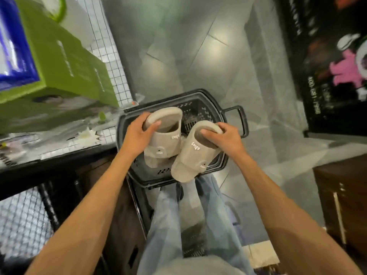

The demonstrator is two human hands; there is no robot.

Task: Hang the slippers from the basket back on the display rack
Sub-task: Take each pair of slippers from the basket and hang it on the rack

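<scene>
Both slippers are out of the basket [127,133] and held just above it, one per hand.

- left hand [137,135]: over the basket's left rim. Fingers [154,125] are curled round the heel end of the left slipper [164,139], thumb over the heel edge. Firm grip.
- right hand [226,137]: over the basket's right side. Fingers [207,133] are hooked over the heel rim of the right slipper [193,155] and into the footbed. Also gripping.
- Both slippers are beige, with white lettering on the strap and a small round tag lower down. The heels point away from the person and the toes toward them.
- The left slipper sits over the basket's middle. The right slipper is angled, and its toe overhangs the basket's near rim.
- The straps are very close together; can't tell whether they touch.

The basket is black slotted plastic, with one handle [242,120] folded out on its right. No other contents can be made out inside it.

Around the basket:
- a white wire grid panel [111,56] to its left and beyond
- a green box [65,62] further left, blurred
- grey tiled floor [198,56] beyond it
- a black poster [327,56] far right
- a dark wood cabinet [341,195] near right
- legs in pale jeans [166,225] on the near side
</scene>
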